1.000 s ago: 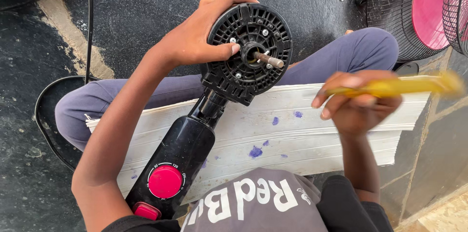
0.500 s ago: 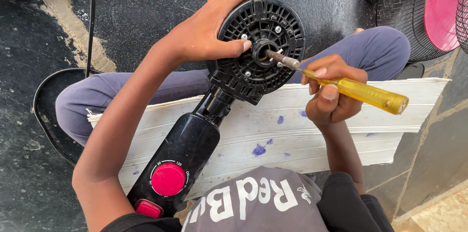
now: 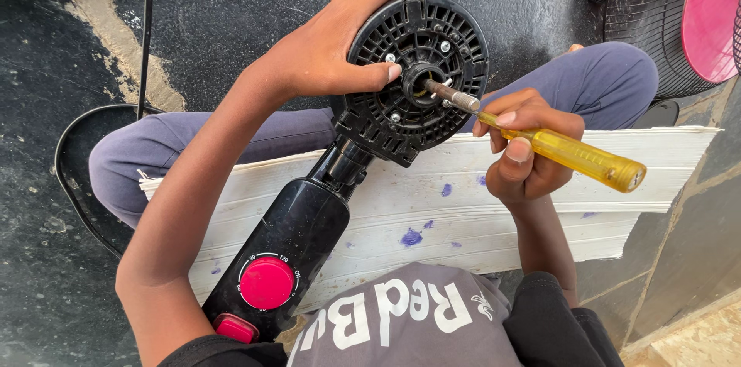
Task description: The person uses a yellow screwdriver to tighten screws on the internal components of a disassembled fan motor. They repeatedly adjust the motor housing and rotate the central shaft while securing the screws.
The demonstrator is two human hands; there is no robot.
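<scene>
Fan motor housing (image 3: 421, 74), the round black vented part, sits tilted over the person's lap on top of a white ribbed board (image 3: 463, 205). Left hand (image 3: 340, 50) is clamped round its rim, thumb pressed near the shaft. Right hand (image 3: 525, 147) pinches a yellow-handled screwdriver (image 3: 571, 155), tip right by the hub. Black base with a red dial (image 3: 266, 284) points back toward the body.
</scene>
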